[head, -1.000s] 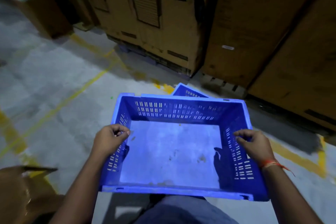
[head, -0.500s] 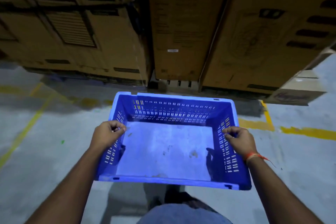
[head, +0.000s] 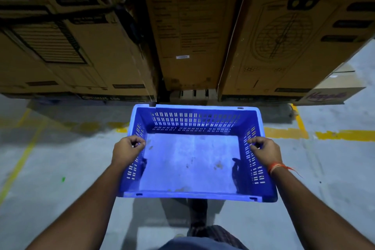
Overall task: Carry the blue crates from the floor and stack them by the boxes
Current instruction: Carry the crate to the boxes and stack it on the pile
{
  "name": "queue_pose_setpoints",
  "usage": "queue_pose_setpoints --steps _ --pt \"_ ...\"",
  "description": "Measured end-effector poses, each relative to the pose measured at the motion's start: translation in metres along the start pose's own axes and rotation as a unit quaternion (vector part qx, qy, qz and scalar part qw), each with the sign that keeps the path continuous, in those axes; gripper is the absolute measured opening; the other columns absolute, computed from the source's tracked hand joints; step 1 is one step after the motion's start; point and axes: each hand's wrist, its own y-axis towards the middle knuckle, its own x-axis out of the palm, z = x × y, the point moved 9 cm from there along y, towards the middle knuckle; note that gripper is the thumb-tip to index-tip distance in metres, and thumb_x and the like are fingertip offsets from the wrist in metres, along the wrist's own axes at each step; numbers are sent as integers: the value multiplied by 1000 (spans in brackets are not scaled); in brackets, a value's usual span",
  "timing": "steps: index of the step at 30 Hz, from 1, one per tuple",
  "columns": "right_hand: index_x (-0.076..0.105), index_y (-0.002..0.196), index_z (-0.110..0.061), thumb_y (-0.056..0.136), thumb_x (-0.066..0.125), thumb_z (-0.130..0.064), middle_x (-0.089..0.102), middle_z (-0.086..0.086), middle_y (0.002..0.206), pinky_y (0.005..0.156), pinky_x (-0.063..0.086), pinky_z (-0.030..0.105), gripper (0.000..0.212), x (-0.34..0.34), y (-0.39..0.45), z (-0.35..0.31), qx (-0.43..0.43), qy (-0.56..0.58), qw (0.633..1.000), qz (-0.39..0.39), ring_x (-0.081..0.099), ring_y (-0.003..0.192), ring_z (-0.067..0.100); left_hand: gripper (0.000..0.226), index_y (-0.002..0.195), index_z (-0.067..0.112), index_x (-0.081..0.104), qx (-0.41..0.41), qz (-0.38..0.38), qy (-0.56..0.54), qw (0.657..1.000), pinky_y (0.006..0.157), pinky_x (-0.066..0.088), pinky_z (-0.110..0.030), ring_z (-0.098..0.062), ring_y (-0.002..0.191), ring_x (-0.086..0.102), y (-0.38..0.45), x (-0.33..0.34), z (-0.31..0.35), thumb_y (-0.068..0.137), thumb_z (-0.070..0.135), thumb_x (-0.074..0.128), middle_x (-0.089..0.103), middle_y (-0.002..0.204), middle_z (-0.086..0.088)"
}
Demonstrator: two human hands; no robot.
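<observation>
An empty blue crate with slotted walls hangs level in front of me, above the concrete floor. My left hand grips its left rim and my right hand grips its right rim; an orange thread circles the right wrist. The crate's far edge sits close to the foot of a wall of tall cardboard boxes. No other crate shows in this view.
The tall boxes fill the whole top half of the view and stand on a pallet. A smaller carton lies at the right. Yellow floor lines run across the grey concrete. My foot shows below the crate.
I have turned right and stepped closer to the boxes with the crate in both hands. The second blue crate seen behind it a second ago has gone out of view.
</observation>
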Motion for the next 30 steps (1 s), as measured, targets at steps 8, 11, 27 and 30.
queue_pose_setpoints --steps 8,11,27,30 --pt "74 96 -21 74 72 -10 67 8 77 72 42 25 25 41 40 33 30 -82 994 -70 63 74 25 9 88 23 77 -64 -100 19 993 72 43 -24 -17 83 68 38 60 -24 84 16 74 76 88 1" --pt "74 96 -25 73 72 -12 66 7 80 74 49 28 27 47 47 40 28 -101 992 -76 63 74 25 13 87 26 77 -80 -89 32 992 70 42 -24 -13 80 66 42 63 -25 85 15 71 75 86 4" --pt "76 84 -23 72 67 -9 70 5 73 78 56 34 20 45 53 40 6 -129 989 -68 67 77 28 6 84 28 75 -41 -45 90 994 61 38 -24 -11 66 58 25 58 -16 81 24 77 61 64 16" --pt "75 84 -24 72 69 -9 74 8 85 81 57 38 20 44 54 39 8 -130 989 -67 68 85 30 6 84 28 74 -33 -39 88 995 56 38 -20 -5 58 55 17 59 -19 81 25 77 59 60 11"
